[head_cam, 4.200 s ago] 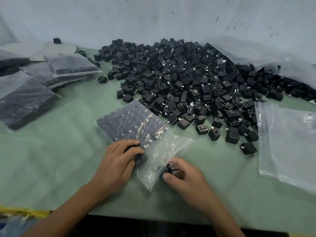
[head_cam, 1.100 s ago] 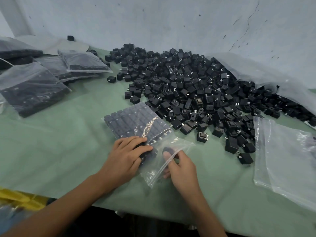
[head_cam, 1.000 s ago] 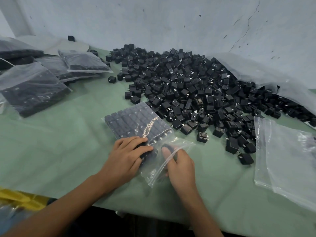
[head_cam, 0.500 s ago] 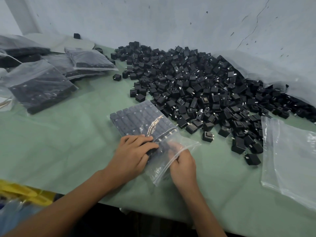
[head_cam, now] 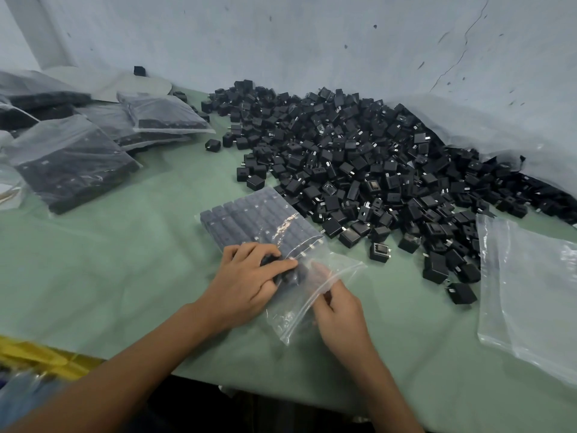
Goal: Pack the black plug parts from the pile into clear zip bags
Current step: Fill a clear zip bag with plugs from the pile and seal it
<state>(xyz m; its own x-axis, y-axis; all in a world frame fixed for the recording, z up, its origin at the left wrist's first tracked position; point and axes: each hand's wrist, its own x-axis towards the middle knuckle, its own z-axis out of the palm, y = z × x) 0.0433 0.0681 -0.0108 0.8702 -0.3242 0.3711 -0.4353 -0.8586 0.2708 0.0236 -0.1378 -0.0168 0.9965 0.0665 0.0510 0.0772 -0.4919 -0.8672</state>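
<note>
A big pile of black plug parts (head_cam: 359,157) covers the far middle and right of the green table. In front of it lies a clear zip bag (head_cam: 262,220) with plug parts lined up in rows inside. My left hand (head_cam: 246,282) presses flat on the bag's near end, over the last parts. My right hand (head_cam: 337,307) reaches into the bag's open mouth, its fingertips hidden under the plastic; whether they hold a part I cannot tell.
Several filled zip bags (head_cam: 71,160) are stacked at the far left. A stack of empty clear bags (head_cam: 530,292) lies at the right. Loose plug parts (head_cam: 462,293) sit close to it. The table's front edge (head_cam: 281,392) runs below my forearms.
My right hand has slid deeper into the bag's mouth with a plug part. My left hand has stayed pressed on the bag. The view has shifted slightly.
</note>
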